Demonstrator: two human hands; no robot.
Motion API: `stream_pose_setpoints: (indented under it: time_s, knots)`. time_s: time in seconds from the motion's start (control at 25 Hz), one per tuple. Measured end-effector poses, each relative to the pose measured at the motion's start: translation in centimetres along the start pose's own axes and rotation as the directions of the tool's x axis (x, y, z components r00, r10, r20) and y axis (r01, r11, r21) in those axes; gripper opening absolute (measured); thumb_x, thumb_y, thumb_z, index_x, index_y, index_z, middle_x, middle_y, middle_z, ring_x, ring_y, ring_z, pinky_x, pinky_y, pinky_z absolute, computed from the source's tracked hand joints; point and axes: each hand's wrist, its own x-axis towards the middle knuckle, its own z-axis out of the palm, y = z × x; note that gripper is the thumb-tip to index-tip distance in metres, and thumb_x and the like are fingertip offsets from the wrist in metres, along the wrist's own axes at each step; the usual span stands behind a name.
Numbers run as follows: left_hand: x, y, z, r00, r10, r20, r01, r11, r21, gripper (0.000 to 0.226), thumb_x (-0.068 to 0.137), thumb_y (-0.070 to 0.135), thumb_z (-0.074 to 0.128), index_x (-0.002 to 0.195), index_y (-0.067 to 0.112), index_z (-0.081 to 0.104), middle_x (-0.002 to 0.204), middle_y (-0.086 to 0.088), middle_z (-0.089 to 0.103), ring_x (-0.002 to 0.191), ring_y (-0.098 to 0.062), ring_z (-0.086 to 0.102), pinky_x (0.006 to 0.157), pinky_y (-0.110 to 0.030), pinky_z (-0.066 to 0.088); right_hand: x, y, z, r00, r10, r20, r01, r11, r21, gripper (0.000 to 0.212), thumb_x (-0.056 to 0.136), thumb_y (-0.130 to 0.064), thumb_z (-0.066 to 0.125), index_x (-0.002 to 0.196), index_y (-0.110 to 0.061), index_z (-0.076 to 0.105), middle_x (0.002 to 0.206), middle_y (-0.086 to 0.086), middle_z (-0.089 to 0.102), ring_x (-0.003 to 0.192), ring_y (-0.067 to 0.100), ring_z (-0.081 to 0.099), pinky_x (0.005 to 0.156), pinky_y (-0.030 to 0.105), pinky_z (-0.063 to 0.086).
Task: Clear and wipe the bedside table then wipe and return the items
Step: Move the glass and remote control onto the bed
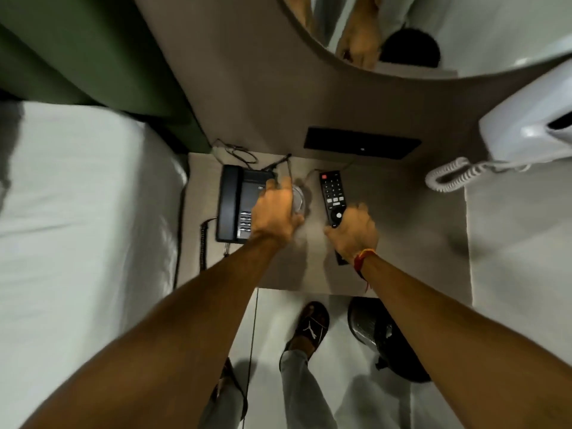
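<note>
A white bed [77, 212] fills the space far out beyond the left hand's little-finger side, with a green curtain [93, 57] past its far end. The beige bedside table [402, 243] lies under both hands, backed by a matching wall panel with a dark rectangular plate [362, 147] set beyond the fingertips. A round mirror [433, 32] hangs higher up. A white wall telephone [526, 131] with a coiled cord sits well off to the right hand's outer side.

On the table, a black desk telephone [233, 202] stands just outside the left hand [274, 212], partly covered by it; thin cables trail beyond it. The left hand's fingers are spread and curved over a clear glass object [299, 198] between telephone and remote; whether they grip it cannot be told. The black remote control [331, 193] lies lengthwise, its near end under the right hand [354, 232], whose fingers curl around that end. A red and yellow thread band [363, 257] circles the right wrist.

On the floor below the table edge are a sandalled foot [311, 328] and a dark bin [383, 335] lined with a black bag.
</note>
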Motion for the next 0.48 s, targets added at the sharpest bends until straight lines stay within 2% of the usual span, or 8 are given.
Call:
stream_pose_setpoints:
  time_s: [0.08, 0.2, 0.28, 0.36, 0.48]
  knots:
    - [-2.9, -2.8, -5.1, 0.996, -0.034, -0.081, 0.031, 0.999, -0.031, 0.066, 0.084, 0.034, 0.077, 0.138, 0.015, 0.044, 0.136, -0.015, 0.051, 0.121, -0.039, 0.057, 0.091, -0.047, 0.053, -3.9, -5.1, -1.7, 0.996, -0.090, -0.021, 0.090, 0.996, 0.017, 0.056, 0.082, -0.033, 0.078, 0.128, -0.007, 0.057, 0.130, 0.012, 0.051, 0.110, 0.033, 0.062, 0.085, 0.042, 0.055]
    - [-7.6, -7.5, -12.4, 0.985, -0.078, -0.152, 0.068, 0.995, -0.074, 0.071, 0.084, 0.034, 0.076, 0.142, 0.017, 0.041, 0.138, -0.014, 0.051, 0.122, -0.037, 0.056, 0.092, -0.048, 0.054, -9.2, -12.9, -3.2, 0.975, -0.218, -0.043, 0.220, 0.973, 0.061, 0.046, 0.082, -0.035, 0.074, 0.119, -0.010, 0.061, 0.125, 0.011, 0.055, 0.103, 0.032, 0.064, 0.081, 0.042, 0.056]
    - [-11.5, -12.3, -17.4, 0.965, -0.141, -0.222, 0.118, 0.987, -0.112, 0.072, 0.083, 0.036, 0.076, 0.143, 0.016, 0.041, 0.137, -0.013, 0.052, 0.121, -0.036, 0.056, 0.090, -0.048, 0.054, -13.4, -19.3, -3.2, 0.951, -0.308, -0.030, 0.309, 0.950, 0.048, 0.051, 0.078, -0.035, 0.077, 0.119, -0.009, 0.060, 0.125, 0.012, 0.056, 0.103, 0.033, 0.064, 0.081, 0.042, 0.055]
    - [-15.8, -18.3, -21.4, 0.922, -0.229, -0.312, 0.190, 0.970, -0.151, 0.072, 0.083, 0.040, 0.076, 0.142, 0.016, 0.042, 0.134, -0.011, 0.052, 0.120, -0.034, 0.055, 0.085, -0.047, 0.054, -18.2, -26.0, -2.2, 0.902, -0.432, 0.005, 0.432, 0.902, 0.005, 0.057, 0.077, -0.034, 0.079, 0.123, -0.007, 0.058, 0.126, 0.013, 0.055, 0.108, 0.035, 0.063, 0.081, 0.042, 0.054]
    - [-22.0, -26.3, -23.9, 0.854, -0.374, -0.362, 0.325, 0.926, -0.190, 0.081, 0.077, 0.037, 0.082, 0.143, 0.017, 0.041, 0.133, -0.011, 0.052, 0.118, -0.034, 0.055, 0.081, -0.046, 0.054, -24.4, -33.4, 0.9, 0.813, -0.578, 0.069, 0.581, 0.813, -0.037, 0.056, 0.076, -0.036, 0.079, 0.121, -0.009, 0.058, 0.126, 0.012, 0.057, 0.111, 0.032, 0.062, 0.088, 0.042, 0.054]
